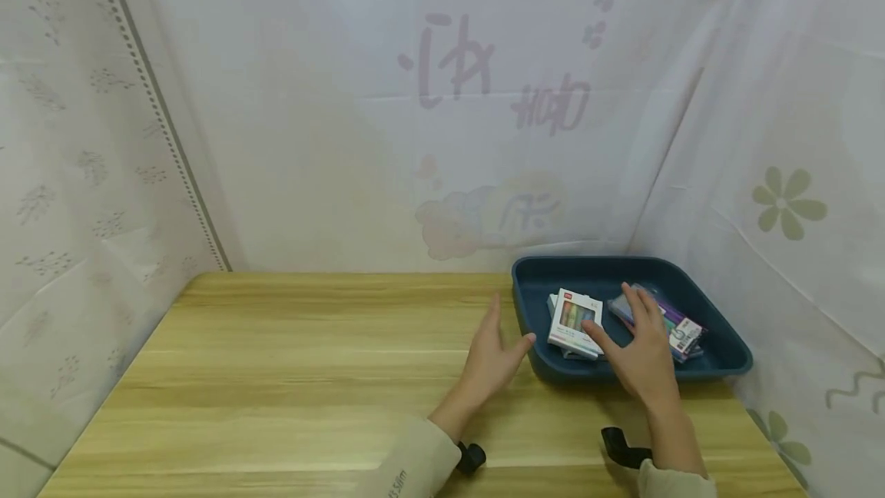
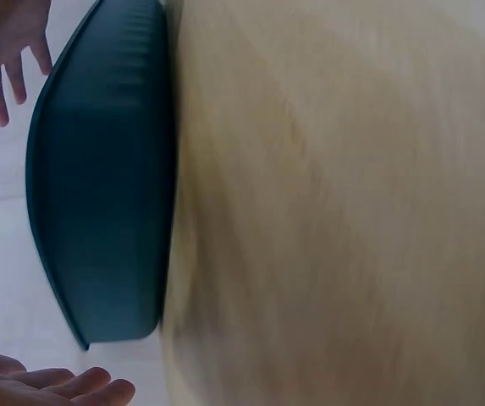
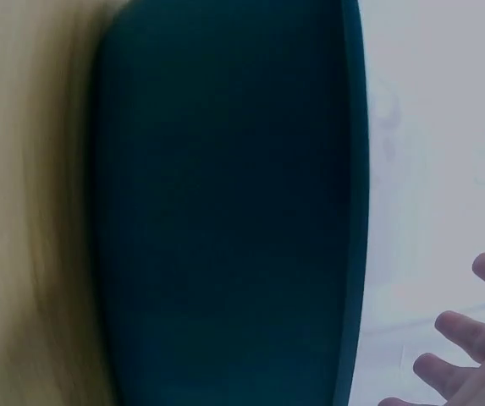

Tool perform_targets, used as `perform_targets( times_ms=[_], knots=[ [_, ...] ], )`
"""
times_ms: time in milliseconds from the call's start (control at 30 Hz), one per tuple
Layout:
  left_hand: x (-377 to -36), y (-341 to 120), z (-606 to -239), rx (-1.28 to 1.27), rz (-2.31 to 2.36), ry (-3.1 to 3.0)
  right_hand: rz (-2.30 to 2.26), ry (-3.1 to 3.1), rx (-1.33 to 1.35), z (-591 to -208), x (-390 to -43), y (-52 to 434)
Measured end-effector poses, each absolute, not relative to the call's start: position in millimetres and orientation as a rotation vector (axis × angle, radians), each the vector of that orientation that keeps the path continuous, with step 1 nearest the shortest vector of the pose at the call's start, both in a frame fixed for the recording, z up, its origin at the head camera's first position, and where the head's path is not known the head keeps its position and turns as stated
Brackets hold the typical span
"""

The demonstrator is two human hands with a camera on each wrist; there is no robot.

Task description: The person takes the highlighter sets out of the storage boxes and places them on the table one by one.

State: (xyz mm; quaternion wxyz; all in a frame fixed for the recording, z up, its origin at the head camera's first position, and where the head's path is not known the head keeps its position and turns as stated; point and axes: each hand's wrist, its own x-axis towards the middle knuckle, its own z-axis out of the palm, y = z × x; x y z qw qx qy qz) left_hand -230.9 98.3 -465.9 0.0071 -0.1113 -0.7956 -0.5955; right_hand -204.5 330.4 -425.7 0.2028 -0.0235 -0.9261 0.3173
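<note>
A dark blue tray (image 1: 719, 360) stands at the table's back right. Inside lie a white box of coloured pens (image 1: 572, 317) and a purple-edged packet (image 1: 681, 329). My right hand (image 1: 639, 352) is spread over the tray, fingers straight above the packet and thumb beside the white box; whether it touches them is unclear. Open and flat, my left hand (image 1: 492, 356) sits just outside the tray's front left corner with its thumb near the rim. The left wrist view shows the tray's outer wall (image 2: 107, 186) and left fingers (image 2: 56, 385). The right wrist view shows the tray wall (image 3: 225, 203) and right fingers (image 3: 471, 355).
The wooden table (image 1: 290, 375) stretches left and forward of the tray. White printed curtains (image 1: 429, 114) close in the back and both sides. A wrist-camera mount (image 1: 622, 444) shows at each wrist.
</note>
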Motion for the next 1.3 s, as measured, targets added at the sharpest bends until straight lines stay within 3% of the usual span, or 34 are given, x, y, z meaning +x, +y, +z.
perform_targets(
  times_ms=[500,1300],
  knots=[
    [-222,135,-480,-0.31,-2.037,-2.414,0.879,-2.54,-0.274,-436,-201,380],
    [-224,144,-497,-0.268,-2.194,-2.306,0.865,-2.532,-0.431,-458,-192,443]
  ],
)
